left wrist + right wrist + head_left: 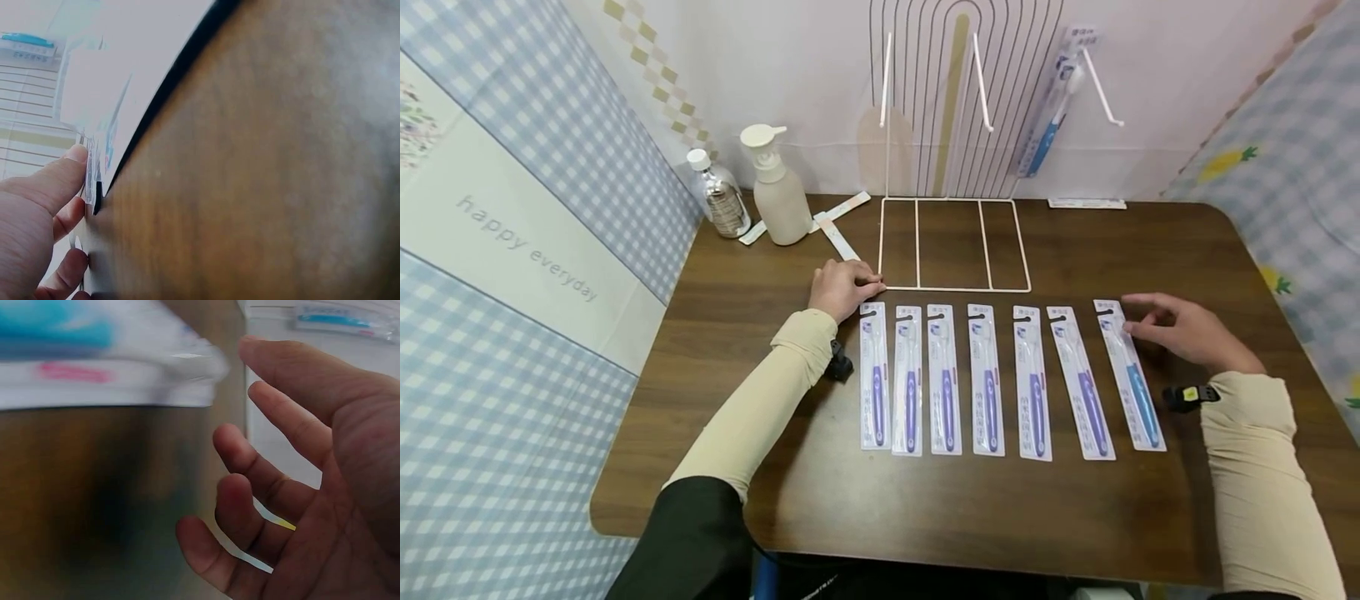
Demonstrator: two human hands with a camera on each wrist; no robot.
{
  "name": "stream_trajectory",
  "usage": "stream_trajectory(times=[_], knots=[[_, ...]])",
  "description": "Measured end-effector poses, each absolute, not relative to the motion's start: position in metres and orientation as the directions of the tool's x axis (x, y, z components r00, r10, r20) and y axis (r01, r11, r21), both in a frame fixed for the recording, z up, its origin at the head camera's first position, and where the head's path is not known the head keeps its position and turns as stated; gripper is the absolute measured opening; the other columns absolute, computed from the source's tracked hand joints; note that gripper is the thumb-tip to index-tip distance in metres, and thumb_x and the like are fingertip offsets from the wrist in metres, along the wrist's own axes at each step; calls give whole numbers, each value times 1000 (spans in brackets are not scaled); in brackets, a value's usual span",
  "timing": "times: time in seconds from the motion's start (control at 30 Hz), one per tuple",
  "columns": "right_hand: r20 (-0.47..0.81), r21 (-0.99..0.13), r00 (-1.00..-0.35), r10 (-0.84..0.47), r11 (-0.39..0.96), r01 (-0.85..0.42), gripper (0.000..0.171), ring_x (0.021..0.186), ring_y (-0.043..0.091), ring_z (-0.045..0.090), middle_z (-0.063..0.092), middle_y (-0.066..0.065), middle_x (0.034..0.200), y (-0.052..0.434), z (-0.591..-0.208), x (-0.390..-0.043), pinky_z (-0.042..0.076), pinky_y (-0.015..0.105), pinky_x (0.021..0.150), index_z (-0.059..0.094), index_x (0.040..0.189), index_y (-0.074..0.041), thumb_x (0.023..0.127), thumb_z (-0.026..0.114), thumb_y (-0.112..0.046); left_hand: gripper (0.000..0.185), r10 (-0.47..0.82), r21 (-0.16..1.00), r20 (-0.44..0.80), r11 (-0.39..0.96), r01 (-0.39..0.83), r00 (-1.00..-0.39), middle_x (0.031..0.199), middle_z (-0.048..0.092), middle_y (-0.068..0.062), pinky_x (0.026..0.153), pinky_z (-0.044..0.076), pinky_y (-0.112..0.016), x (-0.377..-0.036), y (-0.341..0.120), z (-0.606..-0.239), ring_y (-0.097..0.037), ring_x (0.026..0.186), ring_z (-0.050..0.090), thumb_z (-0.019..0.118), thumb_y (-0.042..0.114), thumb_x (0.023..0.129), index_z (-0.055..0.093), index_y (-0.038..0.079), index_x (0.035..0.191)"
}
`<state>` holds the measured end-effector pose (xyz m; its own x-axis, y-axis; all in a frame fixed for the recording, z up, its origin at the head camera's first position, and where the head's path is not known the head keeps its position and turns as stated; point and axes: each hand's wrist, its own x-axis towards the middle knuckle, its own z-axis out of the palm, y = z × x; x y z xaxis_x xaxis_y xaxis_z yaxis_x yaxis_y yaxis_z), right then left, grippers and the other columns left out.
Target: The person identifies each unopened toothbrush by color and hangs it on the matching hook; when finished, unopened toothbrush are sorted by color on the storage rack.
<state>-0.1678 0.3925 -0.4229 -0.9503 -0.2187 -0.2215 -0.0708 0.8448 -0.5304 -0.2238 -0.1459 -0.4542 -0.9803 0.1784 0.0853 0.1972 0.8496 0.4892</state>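
Several packaged toothbrushes lie in a row on the wooden table, purple ones such as the leftmost pack (876, 375) and one blue pack (1131, 375) at the right end. My left hand (842, 288) is at the front left corner of the white wire rack (955, 289), thumb and fingertips pinching the corner wire, just above the leftmost pack. My right hand (1187, 329) is beside the top of the blue pack, thumb right at its edge. In the right wrist view the right hand's fingers (234, 494) are spread and relaxed, holding nothing.
Another blue toothbrush pack (1048, 108) hangs on the rack's right hook (1101, 87); the left hook (886, 79) and middle hook (982, 83) are bare. A pump bottle (781, 196), a clear bottle (722, 196) and white strips (837, 237) stand or lie at the back left.
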Motion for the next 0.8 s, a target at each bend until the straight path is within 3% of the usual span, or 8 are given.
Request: stream_trajectory(times=[0.23,0.5,0.6,0.73,0.8], knots=[[-233,-515,-951,-202,855,-55,57,83,16,54,67,10,101,395,-441,-157,42,32,72,59,147,-4,103,71,-38,20,177,499,87,844,196,-980,110,79,10,89,44,-46,-224,-145,-455,-23,103,68,79,39,96,86,26,110],[-187,-543,-966,-178,838,-49,54,104,36,53,63,24,118,393,-443,-156,40,50,82,61,145,-4,103,69,-38,20,169,500,89,845,191,-981,109,79,10,89,43,-46,-225,-146,-454,-23,103,67,79,39,96,87,26,109],[-89,-566,-984,-152,821,-75,48,100,22,60,69,22,116,390,-438,-152,46,37,84,66,141,-7,101,73,-33,20,171,507,89,840,193,-981,109,79,10,88,43,-46,-225,-146,-454,-24,103,66,79,39,97,87,26,109],[94,-583,-989,-113,799,-146,41,75,-3,61,76,11,100,375,-413,-149,44,11,64,72,136,-11,98,79,-24,20,174,515,85,835,193,-981,109,79,10,90,43,-46,-224,-146,-453,-23,102,67,79,38,97,86,26,110],[196,-585,-976,-97,787,-196,40,71,-5,60,75,-1,96,361,-394,-151,44,10,60,74,135,-14,96,80,-21,19,173,515,85,835,192,-981,109,79,10,91,43,-46,-223,-147,-454,-23,102,68,79,38,97,86,26,110]])
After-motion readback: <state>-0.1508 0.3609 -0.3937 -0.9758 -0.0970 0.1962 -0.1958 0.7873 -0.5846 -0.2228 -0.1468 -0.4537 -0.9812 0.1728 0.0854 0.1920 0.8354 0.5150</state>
